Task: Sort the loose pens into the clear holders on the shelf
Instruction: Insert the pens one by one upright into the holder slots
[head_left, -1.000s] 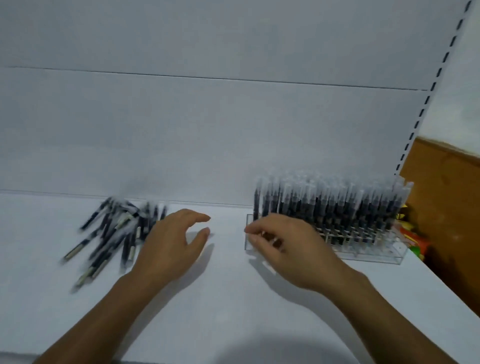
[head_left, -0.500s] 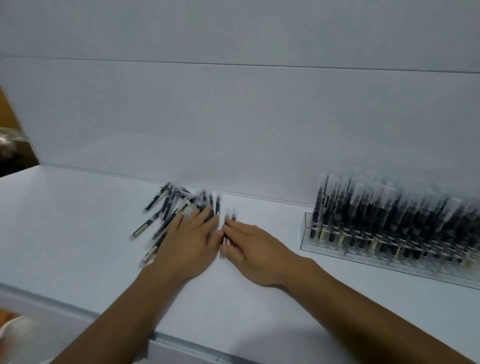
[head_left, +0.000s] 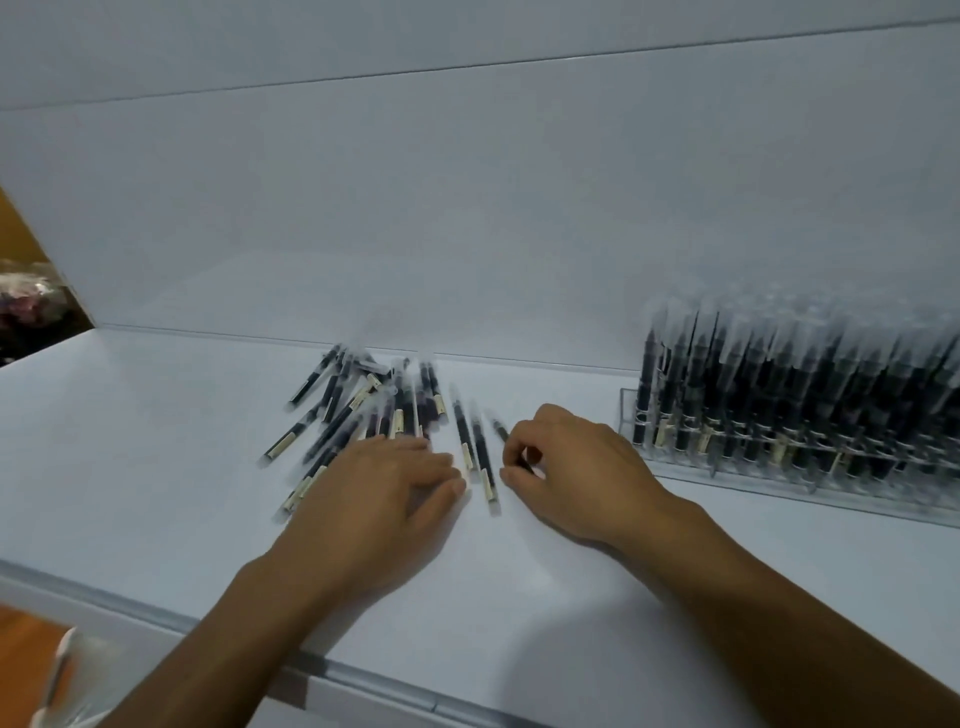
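Observation:
A heap of loose black pens (head_left: 358, 410) with clear caps lies on the white shelf (head_left: 156, 467), left of centre. Two pens (head_left: 475, 449) lie apart from the heap, between my hands. My left hand (head_left: 384, 499) rests flat on the heap's near edge with straight fingers. My right hand (head_left: 571, 478) has its fingers curled and pinches a single pen (head_left: 501, 428) whose tip sticks out to the upper left. The clear holder (head_left: 779, 467) stands at the right, packed with upright black pens.
The white back panel (head_left: 467, 208) rises straight behind the pens. The shelf's front edge (head_left: 156, 613) runs low across the left. Something orange and a white object (head_left: 57, 670) show below the edge at bottom left.
My hands have moved apart from each other. The right hand has curled its fingers around one pen beside the heap. The camera has moved closer.

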